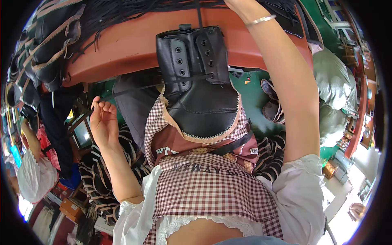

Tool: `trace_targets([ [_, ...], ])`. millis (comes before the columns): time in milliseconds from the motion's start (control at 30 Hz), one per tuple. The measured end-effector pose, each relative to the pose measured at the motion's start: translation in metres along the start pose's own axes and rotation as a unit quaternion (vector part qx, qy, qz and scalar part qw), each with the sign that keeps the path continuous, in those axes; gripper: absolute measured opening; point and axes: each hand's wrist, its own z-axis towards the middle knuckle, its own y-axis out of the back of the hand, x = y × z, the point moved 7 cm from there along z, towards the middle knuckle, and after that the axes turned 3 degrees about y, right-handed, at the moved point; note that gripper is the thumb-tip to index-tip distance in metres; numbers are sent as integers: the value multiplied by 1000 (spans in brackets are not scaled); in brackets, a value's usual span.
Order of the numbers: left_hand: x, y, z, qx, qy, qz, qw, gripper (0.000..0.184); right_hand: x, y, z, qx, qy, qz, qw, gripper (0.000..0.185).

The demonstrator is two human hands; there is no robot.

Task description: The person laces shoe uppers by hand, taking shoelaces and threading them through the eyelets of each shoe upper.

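A black leather boot upper (203, 102) without a sole lies upside toward me on my lap, its tan, zigzag-stitched lower edge facing my body. Its two eyelet flaps stand against the brown table edge. A black lace (143, 85) runs through the lowest eyelets and stretches taut to the left. My left hand (103, 122) pinches that end between thumb and forefinger. The other part of the lace rises from the upper past the top edge of the view. My right hand (239, 4) reaches up there too, its fingers cut off by the frame.
Many loose black laces (122, 16) lie on the brown table (118, 45). Stitched uppers (51, 53) hang in a bunch at the left. Pale sacks (335, 94) stand at the right. Another person's sleeve (36, 173) shows at far left. More striped uppers lie around my legs.
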Motion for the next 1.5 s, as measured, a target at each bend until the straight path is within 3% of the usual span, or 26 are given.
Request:
trace_targets([
  [67,-4,1,-2,-4,-4,-4,1000,22,10,-13,-33,-3,-85,-44,995,15],
  [133,-8,-4,-6,-21,-19,-8,1000,20,23,-15,-46,32,-107,-287,951,12],
  [200,-12,-10,-10,-20,-33,-17,999,21,28,2,-47,-65,65,-505,858,9],
  [267,-15,-17,-13,-43,-39,-26,998,20,40,0,-62,-115,150,-404,895,8],
  [300,-17,-20,-14,8,-41,-42,998,20,39,3,-70,-103,36,-342,933,6],
  [400,-22,-28,-22,-53,-87,-37,994,18,32,12,-86,-52,97,-310,944,12],
  [433,-23,-33,-22,2,-96,-37,995,18,31,12,-92,-41,67,-318,945,15],
  [567,-27,-32,-20,-8,-109,-6,994,13,45,-18,-123,-29,51,-293,954,9],
  [633,-28,-36,-12,120,-106,5,987,14,51,-32,-135,-30,93,-305,948,11],
  [667,-27,-47,-13,120,-107,5,987,14,57,-39,-142,-31,132,-316,939,13],
  [767,-27,-57,-16,-96,-134,2,986,15,71,-61,-165,-7,203,-369,907,10],
  [800,-30,-48,-14,-98,-134,3,986,15,76,-69,-175,3,245,-409,879,10],
  [867,-28,-64,-9,126,-91,-14,988,18,76,-79,-194,23,267,-480,836,9],
  [933,-18,-73,-16,79,-107,117,984,26,64,-87,-210,55,235,-498,833,7],
  [1000,2,-80,-24,25,-109,298,948,24,53,-94,-221,58,221,-430,873,5],
  [1067,27,-109,-35,69,-101,391,912,24,45,-95,-222,54,195,-403,893,7],
  [1133,52,-124,-35,104,-83,403,905,22,42,-99,-223,49,184,-391,901,7],
  [1233,67,-135,-32,148,-118,545,817,15,39,-104,-224,21,161,-409,898,8],
  [1367,60,-151,-36,135,-189,587,775,7,37,-106,-225,35,163,-426,889,8],
  [1500,62,-150,-34,154,-194,585,772,7,36,-106,-226,37,162,-426,890,7],
])
